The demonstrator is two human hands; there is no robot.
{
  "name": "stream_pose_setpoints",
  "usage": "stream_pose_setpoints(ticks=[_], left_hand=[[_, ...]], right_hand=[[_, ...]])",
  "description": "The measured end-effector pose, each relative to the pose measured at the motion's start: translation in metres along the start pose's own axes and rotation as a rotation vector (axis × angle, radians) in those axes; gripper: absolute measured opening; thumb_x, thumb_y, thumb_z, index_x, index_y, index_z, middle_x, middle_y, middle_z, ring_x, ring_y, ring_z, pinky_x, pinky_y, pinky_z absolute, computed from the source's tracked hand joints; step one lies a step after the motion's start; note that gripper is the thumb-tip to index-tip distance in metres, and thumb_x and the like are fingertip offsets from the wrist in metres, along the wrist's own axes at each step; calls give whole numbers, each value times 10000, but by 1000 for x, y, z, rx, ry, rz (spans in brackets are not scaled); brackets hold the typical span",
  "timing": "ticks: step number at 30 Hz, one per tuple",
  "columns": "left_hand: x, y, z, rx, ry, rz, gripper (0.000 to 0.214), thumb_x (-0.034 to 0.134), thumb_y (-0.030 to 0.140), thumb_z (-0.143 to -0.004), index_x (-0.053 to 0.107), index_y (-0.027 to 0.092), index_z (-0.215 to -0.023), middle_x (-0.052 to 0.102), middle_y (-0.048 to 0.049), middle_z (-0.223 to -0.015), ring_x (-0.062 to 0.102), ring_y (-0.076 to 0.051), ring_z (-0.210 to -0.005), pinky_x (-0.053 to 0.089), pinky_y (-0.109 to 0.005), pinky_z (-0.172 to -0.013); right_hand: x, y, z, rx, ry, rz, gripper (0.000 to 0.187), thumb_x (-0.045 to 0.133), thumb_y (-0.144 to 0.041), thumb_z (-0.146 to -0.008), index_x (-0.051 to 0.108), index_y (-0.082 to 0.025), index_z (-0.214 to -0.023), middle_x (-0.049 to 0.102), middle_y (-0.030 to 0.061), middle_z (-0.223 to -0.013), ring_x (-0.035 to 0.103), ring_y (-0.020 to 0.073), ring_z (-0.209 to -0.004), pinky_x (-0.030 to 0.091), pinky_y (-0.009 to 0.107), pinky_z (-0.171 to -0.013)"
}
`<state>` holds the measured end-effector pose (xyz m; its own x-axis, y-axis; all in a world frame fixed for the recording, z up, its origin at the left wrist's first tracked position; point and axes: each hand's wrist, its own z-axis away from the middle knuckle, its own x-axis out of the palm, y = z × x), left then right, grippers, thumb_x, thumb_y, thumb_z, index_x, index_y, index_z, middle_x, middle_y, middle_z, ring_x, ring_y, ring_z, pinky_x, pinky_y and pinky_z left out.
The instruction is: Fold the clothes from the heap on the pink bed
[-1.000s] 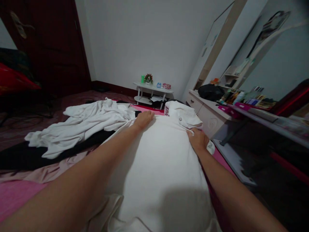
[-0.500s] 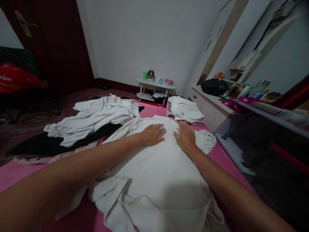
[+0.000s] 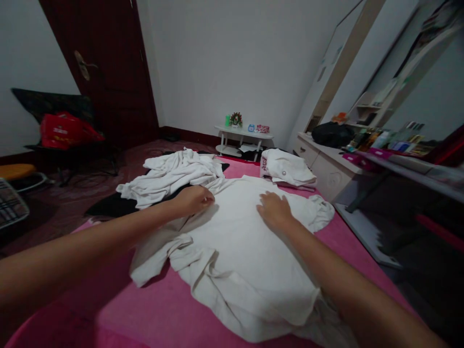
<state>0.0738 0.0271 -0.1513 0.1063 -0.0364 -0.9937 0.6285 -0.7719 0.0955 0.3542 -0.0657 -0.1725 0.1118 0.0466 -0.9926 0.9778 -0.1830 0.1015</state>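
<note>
A white long-sleeved top point(image 3: 239, 251) lies spread on a pink bedcover point(image 3: 137, 309), its lower part creased and its sleeves out to the sides. At its left edge my left hand point(image 3: 194, 200) is closed, fingers curled on the cloth. My right hand point(image 3: 274, 210) rests palm down on the upper part of the top, fingers apart and slightly bent. Beyond my left hand, a rumpled white garment point(image 3: 174, 176) lies over black cloth point(image 3: 108, 205). A folded white stack point(image 3: 288, 166) with dark red lettering sits past my right hand.
A small white table point(image 3: 242, 131) with a plant and small items stands by the far wall. On the right are a dresser point(image 3: 329, 183) crowded with bottles and a grey-edged tabletop point(image 3: 416, 176). A red bag point(image 3: 68, 130) lies on a chair at left.
My left hand has moved left from the middle of the top to its edge, and its fingers have curled shut. My right hand stays on the cloth. The view has turned slightly left.
</note>
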Motion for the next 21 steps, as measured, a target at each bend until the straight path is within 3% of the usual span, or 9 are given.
stream_pose_setpoints(ticks=[2,4,7,10,13,15,19,21], left_hand=[[-6,-8,27,-167,171,-17,307,451,334,-876,657,217,-1072,703,-57,-990,637,-205,-849,412,-264,-659],[-5,-20,52,-325,231,-2,332,503,394,-840,630,229,-1099,698,-43,-971,628,-206,-820,386,-259,-619],[4,-35,81,-436,58,122,410,556,507,-782,634,218,-1062,700,-44,-918,628,-205,-792,371,-249,-603],[15,-41,97,-423,-57,173,352,558,537,-758,647,208,-846,676,-24,-790,606,-184,-712,345,-246,-587],[15,-39,100,-391,-60,205,332,531,500,-753,558,187,-647,576,5,-625,533,-151,-609,309,-245,-555],[5,-41,97,-422,-52,357,340,539,505,-719,512,183,-613,513,19,-577,493,-140,-569,305,-238,-527],[-33,-57,82,-693,74,793,350,598,520,-638,526,184,-708,519,21,-605,495,-144,-543,363,-237,-480],[-56,-68,68,-816,175,876,348,642,476,-601,563,175,-758,565,-2,-647,530,-165,-565,391,-247,-470]], right_hand=[[15,-31,13,-203,100,-146,441,399,-359,-943,481,-210,-1349,407,107,-1468,341,242,-1359,223,487,-1109],[30,-48,21,-291,167,-264,418,409,-312,-939,511,-184,-1324,444,115,-1441,376,226,-1338,270,439,-1102],[42,-52,24,-299,219,-348,391,442,-293,-926,558,-167,-1277,497,119,-1395,429,208,-1298,299,388,-1101],[42,-47,21,-312,237,-385,379,461,-278,-916,573,-159,-1258,514,122,-1378,442,206,-1288,303,390,-1104],[41,-44,21,-315,258,-412,362,478,-264,-907,590,-147,-1231,532,129,-1358,462,205,-1269,315,383,-1099],[41,-43,21,-310,284,-445,329,492,-256,-900,610,-155,-1190,557,117,-1330,486,203,-1241,340,372,-1079],[40,-39,23,-261,370,-557,212,499,-186,-881,658,-189,-1021,660,68,-1140,577,189,-1082,433,323,-962],[37,-38,26,-273,408,-610,194,474,-170,-894,657,-205,-948,679,48,-1027,608,171,-975,460,292,-885]])
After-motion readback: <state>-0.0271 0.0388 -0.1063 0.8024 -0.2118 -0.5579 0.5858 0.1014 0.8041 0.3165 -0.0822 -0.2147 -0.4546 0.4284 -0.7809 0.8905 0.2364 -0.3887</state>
